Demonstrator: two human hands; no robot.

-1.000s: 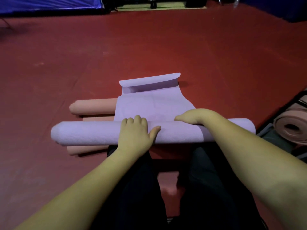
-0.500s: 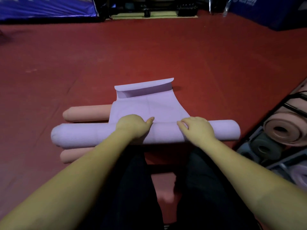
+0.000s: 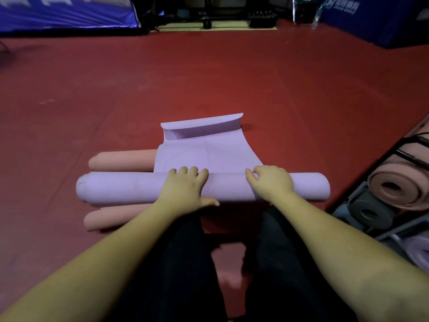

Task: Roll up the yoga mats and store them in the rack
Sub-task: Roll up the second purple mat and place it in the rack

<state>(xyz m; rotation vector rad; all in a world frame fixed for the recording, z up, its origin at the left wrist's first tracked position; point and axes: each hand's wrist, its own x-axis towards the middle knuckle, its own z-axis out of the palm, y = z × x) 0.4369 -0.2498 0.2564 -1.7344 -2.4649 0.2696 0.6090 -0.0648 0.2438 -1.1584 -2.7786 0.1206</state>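
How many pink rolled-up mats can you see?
3. One pink roll lies on the floor beyond the purple mat, a second pink roll lies nearer, partly under it, and a third sits in the rack. More may be hidden.

lilac yoga mat [image 3: 120, 189] lies mostly rolled crosswise on the floor, its short unrolled tail curling up at the far end.

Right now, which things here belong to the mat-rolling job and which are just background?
In the job: purple mat, both hands on its roll, left hand, right hand; two pink rolled mats; rack.
Just there: blue banner, dark gear at back.
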